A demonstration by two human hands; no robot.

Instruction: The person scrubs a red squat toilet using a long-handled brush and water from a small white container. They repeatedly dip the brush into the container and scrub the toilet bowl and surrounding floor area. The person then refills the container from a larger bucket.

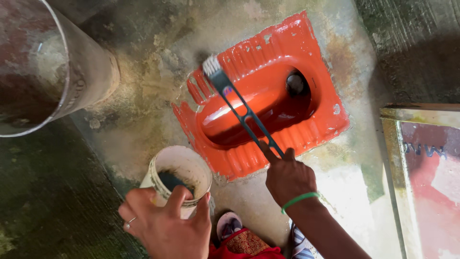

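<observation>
The right hand (pixel 289 176) was clenched on the handle end of a long dark brush (pixel 242 109); its white bristles rested on the ribbed rear left footrest of the red squat pan (pixel 287 48), the handle crossing above the basin; a green band circled that wrist. The left hand (pixel 163 221) gripped the rim of a white cup (pixel 184 165) holding dark liquid, just beside the pan's near edge; stained concrete floor (pixel 143 81) surrounded both; a large grey drum (pixel 86 72) stood far left.
</observation>
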